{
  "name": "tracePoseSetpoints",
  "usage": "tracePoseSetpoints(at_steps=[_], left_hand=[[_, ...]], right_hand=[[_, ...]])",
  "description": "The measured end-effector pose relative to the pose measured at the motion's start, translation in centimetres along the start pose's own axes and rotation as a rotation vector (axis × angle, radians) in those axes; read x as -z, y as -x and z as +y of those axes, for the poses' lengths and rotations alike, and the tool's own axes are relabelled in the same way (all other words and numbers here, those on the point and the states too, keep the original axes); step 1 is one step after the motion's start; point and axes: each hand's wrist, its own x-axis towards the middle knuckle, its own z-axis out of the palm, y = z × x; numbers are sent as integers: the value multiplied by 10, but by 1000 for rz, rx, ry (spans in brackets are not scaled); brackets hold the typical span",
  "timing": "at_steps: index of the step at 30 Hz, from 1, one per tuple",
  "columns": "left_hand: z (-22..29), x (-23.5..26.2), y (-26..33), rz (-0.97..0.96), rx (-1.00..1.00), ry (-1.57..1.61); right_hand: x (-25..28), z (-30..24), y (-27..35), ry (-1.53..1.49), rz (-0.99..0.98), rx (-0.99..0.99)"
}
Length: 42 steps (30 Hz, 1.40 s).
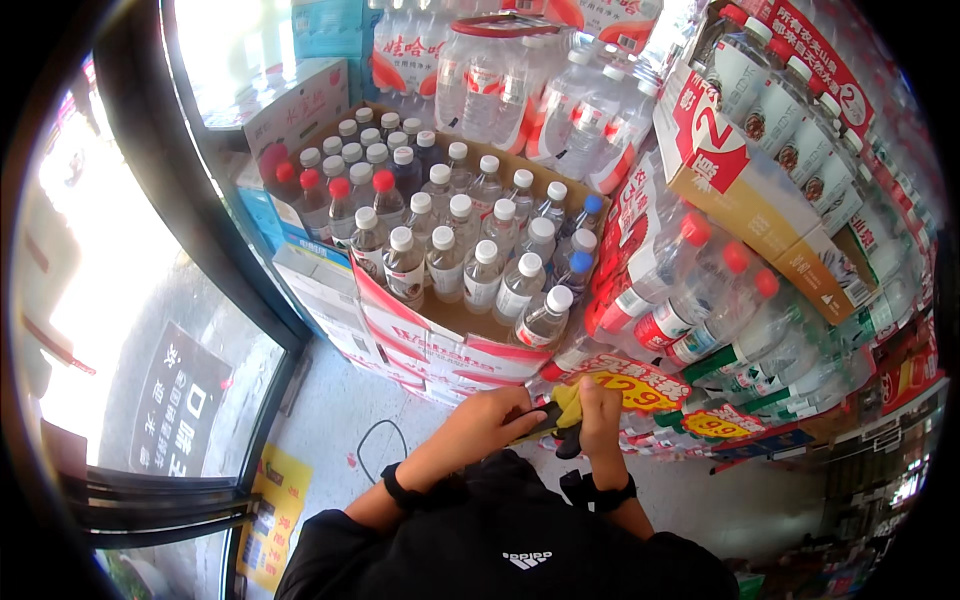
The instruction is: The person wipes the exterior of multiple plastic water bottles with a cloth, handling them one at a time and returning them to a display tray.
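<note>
Head view: both hands meet just in front of the person's chest, above the pale floor point(330, 420). The left hand point(490, 415) is curled shut around a yellow thing point(568, 400), perhaps a cloth or a folded tag; what it is exactly cannot be told. The right hand point(598, 415) is also shut, pinching the same yellow thing from the other side, with a small black tool point(568, 438) sticking out below the fingers. Each wrist carries a dark band.

Judging by this, the step in hand is fitting or working the yellow thing against the black tool, held between both hands. The next move would call for a steady two-handed grip and a short reach forward, since the stock stands just ahead of the hands.

Just beyond the hands stands an open cardboard box point(450, 340) packed with upright white-capped bottles point(470, 265), with red-capped bottles point(335, 195) further off to the left. To the front right, large water bottles point(700, 300) lie stacked on their sides, with yellow price labels point(640, 385) just beside the right hand. A glass door point(150, 330) lies well to the left. A thin dark cable loop point(380, 445) lies on the floor left of the left hand. The box front and the price labels crowd the space ahead.
</note>
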Motion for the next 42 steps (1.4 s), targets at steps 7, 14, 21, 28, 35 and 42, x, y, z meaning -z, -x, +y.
tracePoseSetpoints(at_steps=[7, 14, 21, 28, 35, 42], left_hand=[[5, 3, -2, 123, -36, 224], [-2, 18, -28, 70, 143, 184], [-2, 137, -78, 901, -308, 354], [-89, 100, -73, 706, -114, 352], [-107, 45, -56, 616, 29, 312], [-70, 18, -73, 433, -79, 139]], right_hand=[[-3, -6, 4, -15, -143, -43], [13, -8, 12, 165, -404, -209], [17, 2, 20, 141, -338, -178], [13, 8, 16, 207, -383, -122], [10, 5, 11, 259, -440, -66], [3, 1, 4, 285, -450, -54]])
